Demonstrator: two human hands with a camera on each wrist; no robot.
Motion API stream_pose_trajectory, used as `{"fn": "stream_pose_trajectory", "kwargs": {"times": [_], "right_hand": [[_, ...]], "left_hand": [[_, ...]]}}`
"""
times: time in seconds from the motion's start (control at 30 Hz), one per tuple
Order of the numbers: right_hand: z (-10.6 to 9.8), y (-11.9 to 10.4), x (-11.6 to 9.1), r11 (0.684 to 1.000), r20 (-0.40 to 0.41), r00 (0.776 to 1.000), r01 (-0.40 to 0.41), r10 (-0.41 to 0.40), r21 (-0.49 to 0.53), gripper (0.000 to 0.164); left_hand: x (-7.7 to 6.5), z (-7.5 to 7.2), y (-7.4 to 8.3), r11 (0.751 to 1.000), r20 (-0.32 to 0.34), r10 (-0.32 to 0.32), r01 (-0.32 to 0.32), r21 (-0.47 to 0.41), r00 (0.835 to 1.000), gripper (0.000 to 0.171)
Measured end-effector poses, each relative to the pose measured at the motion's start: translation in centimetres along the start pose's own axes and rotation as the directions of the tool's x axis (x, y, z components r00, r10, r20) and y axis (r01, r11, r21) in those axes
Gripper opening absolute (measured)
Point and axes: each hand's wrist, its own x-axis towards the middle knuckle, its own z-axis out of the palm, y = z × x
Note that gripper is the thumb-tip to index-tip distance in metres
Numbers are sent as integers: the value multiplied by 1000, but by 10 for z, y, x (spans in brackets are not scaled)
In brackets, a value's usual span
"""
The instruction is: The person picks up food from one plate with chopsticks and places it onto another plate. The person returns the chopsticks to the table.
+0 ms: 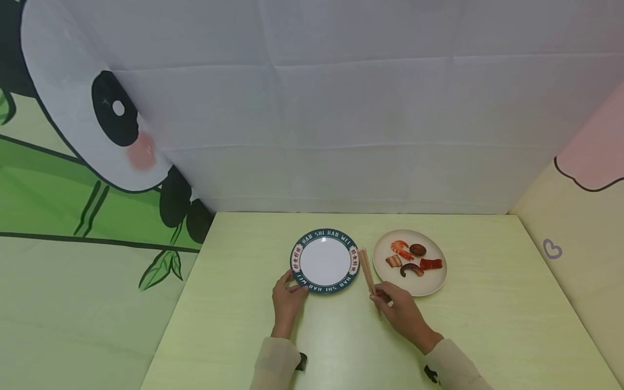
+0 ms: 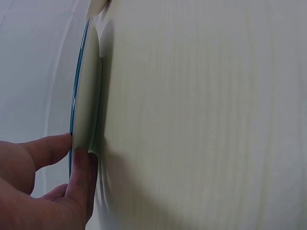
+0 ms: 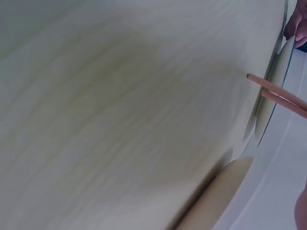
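Creased pale cloth (image 1: 365,108) hangs behind the far edge of the table (image 1: 239,241). Near that edge sits a teal-rimmed plate (image 1: 325,261) (lettered around its border), pinched by the left hand (image 1: 288,302). The right hand (image 1: 401,311) grips tan chopsticks (image 1: 367,270) between it and a cream plate (image 1: 435,246) bearing food pieces (image 1: 402,249), farther right.

Most of the right wrist view is the pale, faintly streaked tabletop (image 3: 134,120), rather dim and soft. Two slim reddish chopsticks (image 3: 278,90) enter from the right edge, lying close together, their ends pointing left across a dark-edged plate (image 3: 282,67) seen nearly edge-on. At the upper right corner, fingers of the left hand (image 3: 296,25) meet that plate's far end. A plain cream plate (image 3: 220,189) is cut off below. The blurred pinkish patch at the lower right is probably the right hand (image 3: 301,211).
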Motion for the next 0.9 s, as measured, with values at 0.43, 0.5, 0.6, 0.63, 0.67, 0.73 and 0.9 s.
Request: {"fn": "stream_pose_trajectory", "kwargs": {"times": [0.43,0.5,0.6,0.63,0.67,0.73,0.9], "right_hand": [[2,-1,-3,993,-12,999,-39,40,112,17],[3,-1,-3,991,-19,999,-43,46,127,17],[3,-1,-4,989,-36,998,-36,42,142,19],[4,-1,-4,989,-41,998,-33,39,145,19],[4,-1,-4,989,-47,998,-29,37,147,19],[5,0,-4,989,-58,998,-25,34,147,20],[6,0,-6,987,-71,996,-40,51,155,23]], "left_hand": [[1,0,-1,999,18,-41,41,-2,999,66],[1,0,-1,999,17,-40,40,-6,999,66],[1,0,-1,999,17,-40,40,-5,999,66],[1,0,-2,999,17,-41,41,-4,999,66],[1,1,-3,999,17,-41,41,-3,999,66],[2,1,-4,999,17,-40,40,1,999,66],[2,1,-3,999,17,-37,37,-2,999,66]]}}
